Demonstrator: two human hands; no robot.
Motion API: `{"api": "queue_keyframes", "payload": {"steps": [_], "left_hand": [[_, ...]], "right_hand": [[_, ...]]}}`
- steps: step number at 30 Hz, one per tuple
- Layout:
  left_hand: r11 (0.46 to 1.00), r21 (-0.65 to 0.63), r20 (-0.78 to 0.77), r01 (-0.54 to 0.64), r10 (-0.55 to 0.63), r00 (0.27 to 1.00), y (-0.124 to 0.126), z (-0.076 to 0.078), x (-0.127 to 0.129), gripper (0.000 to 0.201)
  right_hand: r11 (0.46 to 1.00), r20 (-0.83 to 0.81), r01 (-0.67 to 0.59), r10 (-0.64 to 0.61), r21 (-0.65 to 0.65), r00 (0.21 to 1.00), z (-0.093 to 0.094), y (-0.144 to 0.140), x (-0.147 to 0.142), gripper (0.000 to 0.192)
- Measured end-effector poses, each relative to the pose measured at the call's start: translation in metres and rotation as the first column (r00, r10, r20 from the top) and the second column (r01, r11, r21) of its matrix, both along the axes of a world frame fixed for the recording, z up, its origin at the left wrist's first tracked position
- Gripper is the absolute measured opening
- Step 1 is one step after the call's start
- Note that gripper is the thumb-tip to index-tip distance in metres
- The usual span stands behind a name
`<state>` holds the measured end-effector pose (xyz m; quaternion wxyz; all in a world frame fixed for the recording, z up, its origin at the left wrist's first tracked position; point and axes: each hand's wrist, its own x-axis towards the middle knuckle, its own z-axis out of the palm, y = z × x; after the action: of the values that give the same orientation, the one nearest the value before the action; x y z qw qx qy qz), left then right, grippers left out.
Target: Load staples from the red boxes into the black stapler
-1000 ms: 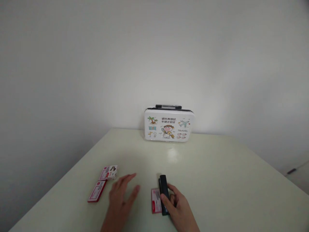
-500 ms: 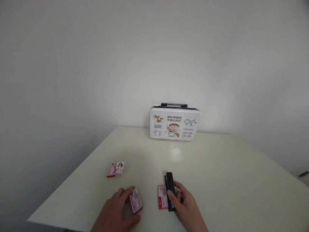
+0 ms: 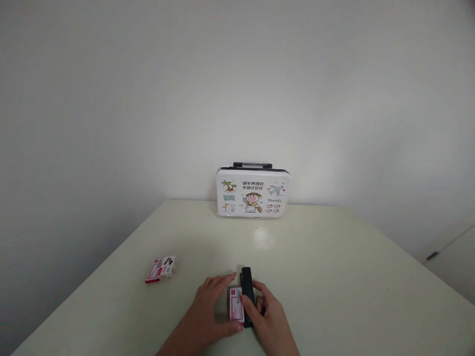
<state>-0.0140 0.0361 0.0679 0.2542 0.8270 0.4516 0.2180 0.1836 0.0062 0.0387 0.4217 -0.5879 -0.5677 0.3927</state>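
Both hands are working close together at the near edge of the pale table (image 3: pixel 334 257). The left hand (image 3: pixel 208 316) is lying low with its fingers spread a little, and it is touching a small red and white box (image 3: pixel 236 310); its thumb is under the near side of the box, so it looks like a loose hold. The right hand (image 3: pixel 267 321) is curling around a black stapler (image 3: pixel 247 294), with the thumb on top and the fingers on the right side. The stapler is lying flat, pointing far away, and the small box is sitting just to its left, touching it. Another little box (image 3: pixel 161 268) is lying well apart on the left. A white case with cartoon pictures (image 3: pixel 253 193) is standing at the far side, against the wall. The small box could slip out, I think, because the left hand is only holding it lightly. The stapler could slide or tip if the right hand is pushing down too hard on one end. Fingers could get pinched too, since the two hands are so close together.
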Motion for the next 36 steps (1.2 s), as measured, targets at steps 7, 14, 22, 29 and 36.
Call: {"api": "queue_keyframes", "payload": {"steps": [7,14,22,29,36], "left_hand": [[0.759,0.248,0.104,-0.602,0.597,0.796,0.058,-0.008,-0.143,0.050],[0.866,0.279,-0.209,-0.415,0.476,0.854,0.042,-0.047,-0.224,0.061],[0.927,0.199,-0.012,-0.319,0.328,0.945,-0.020,-0.040,-0.107,0.057],[0.999,0.001,0.149,-0.049,0.048,0.988,-0.013,-0.007,-0.015,0.062],[0.997,-0.052,0.182,-0.061,0.070,0.981,-0.006,-0.008,-0.021,0.067]], "right_hand": [[1.000,-0.022,0.002,-0.002,-0.012,1.000,0.001,-0.001,0.002,0.061],[0.999,-0.031,-0.024,0.024,-0.024,0.999,-0.007,0.001,0.002,0.063],[0.999,-0.055,-0.026,0.024,-0.039,0.998,-0.005,0.001,0.002,0.062],[0.999,-0.063,-0.042,0.040,-0.022,0.997,0.002,0.000,0.001,0.059],[0.999,0.016,-0.022,0.022,-0.023,1.000,0.006,-0.010,0.007,0.065]]}}
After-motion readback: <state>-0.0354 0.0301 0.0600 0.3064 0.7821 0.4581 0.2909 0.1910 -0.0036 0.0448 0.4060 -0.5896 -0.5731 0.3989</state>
